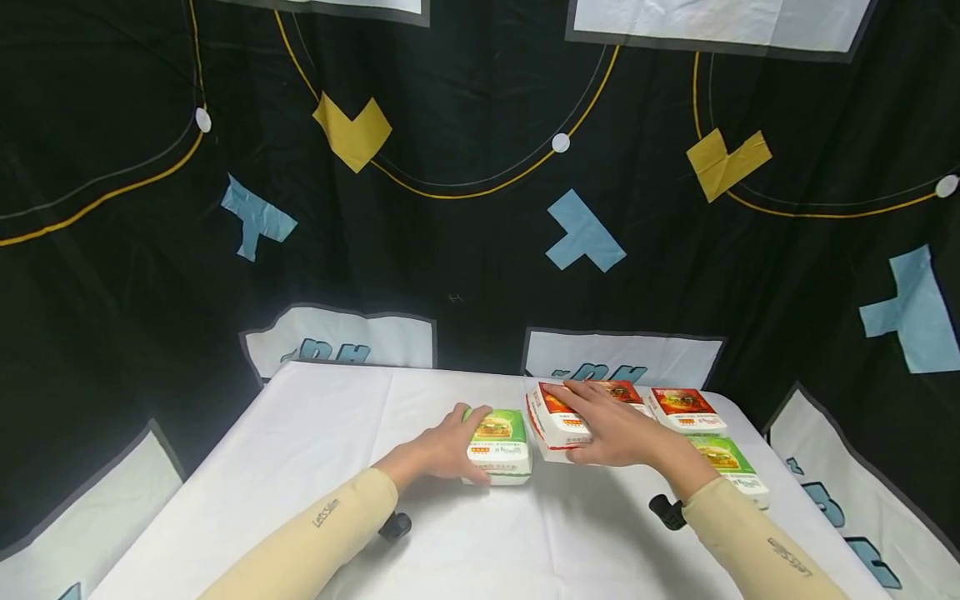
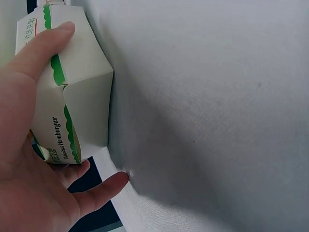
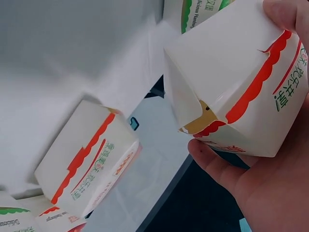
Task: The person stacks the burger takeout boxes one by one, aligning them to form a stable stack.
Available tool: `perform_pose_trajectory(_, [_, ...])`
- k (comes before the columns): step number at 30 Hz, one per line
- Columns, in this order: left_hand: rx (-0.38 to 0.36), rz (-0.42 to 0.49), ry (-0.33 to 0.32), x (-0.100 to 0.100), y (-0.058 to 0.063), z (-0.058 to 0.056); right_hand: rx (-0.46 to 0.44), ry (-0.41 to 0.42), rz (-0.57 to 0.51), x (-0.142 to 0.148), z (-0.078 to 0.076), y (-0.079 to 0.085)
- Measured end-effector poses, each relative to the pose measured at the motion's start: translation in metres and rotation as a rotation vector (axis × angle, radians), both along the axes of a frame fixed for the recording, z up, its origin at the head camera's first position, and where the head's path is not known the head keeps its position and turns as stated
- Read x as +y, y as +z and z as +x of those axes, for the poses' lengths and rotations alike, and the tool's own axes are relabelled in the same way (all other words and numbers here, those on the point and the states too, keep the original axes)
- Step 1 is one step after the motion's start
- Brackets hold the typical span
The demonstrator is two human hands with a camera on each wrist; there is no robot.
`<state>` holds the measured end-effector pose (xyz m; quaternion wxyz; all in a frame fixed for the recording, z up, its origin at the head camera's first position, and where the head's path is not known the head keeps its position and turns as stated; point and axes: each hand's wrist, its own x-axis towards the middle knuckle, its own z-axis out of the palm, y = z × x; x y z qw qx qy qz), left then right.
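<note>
We saw the left hand (image 1: 450,446) spread round the left end of a green-topped box (image 1: 501,447), thumb on the side nearer the body and fingertips at the farther top edge; its grip was wide and it held that box. From the left wrist we read "Delicious Hamburger" on the carton, and one finger stuck out clear of it.

The right hand (image 1: 615,427) held a red-topped box (image 1: 553,423) in an equally wide grip — fingers over the top, thumb on the near side. This box was just beside the green-topped one, to its right, toward the far edge of the white tablecloth (image 1: 480,546). We could not tell whether its base touched the cloth.

Farther right we made out three more cartons. A second red-topped box (image 3: 89,157) was partly hidden behind the right hand in the head view; a third red-topped box (image 1: 686,408) stood beside it, and a second green-topped box (image 1: 726,462) lay just in front of that third one.

Both forearms wore beige sleeves (image 1: 757,542), with a black device (image 1: 667,512) at each wrist. Beyond the table we saw a black backdrop (image 1: 457,267) with yellow curved lines (image 1: 450,197) and light-blue shapes (image 1: 587,233).
</note>
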<state>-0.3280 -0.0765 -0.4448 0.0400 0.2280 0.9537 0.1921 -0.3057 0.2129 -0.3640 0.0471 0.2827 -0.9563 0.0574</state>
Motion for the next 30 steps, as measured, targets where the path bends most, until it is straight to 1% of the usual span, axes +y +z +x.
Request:
perform_pose_trajectory(4, [-0.017,-0.009,-0.005,0.0,-0.004,0.003,-0.034,-0.016,0.011,-0.005,0.0,-0.003])
perform_pose_trajectory(7, [-0.016,-0.015,-0.01,0.0,-0.005,0.003,-0.033,-0.015,0.026,-0.007,-0.002,-0.004])
perform_pose_trajectory(11, [0.004,-0.003,-0.006,0.001,-0.001,-0.002,0.0,0.003,0.025,-0.011,-0.008,0.001])
perform_pose_trajectory(15, [-0.008,-0.002,0.001,0.001,0.001,-0.004,-0.004,0.032,0.031,-0.016,-0.011,0.005])
perform_pose_trajectory(21, [-0.008,-0.01,0.004,0.001,0.001,-0.003,0.006,0.039,0.034,-0.024,-0.013,0.005])
perform_pose_trajectory(26, [-0.007,-0.016,0.002,0.0,0.002,-0.001,-0.011,0.043,0.047,-0.032,-0.013,0.003])
perform_pose_trajectory(30, [-0.006,-0.008,-0.002,0.0,0.003,0.0,-0.005,0.056,0.045,-0.036,-0.014,0.001])
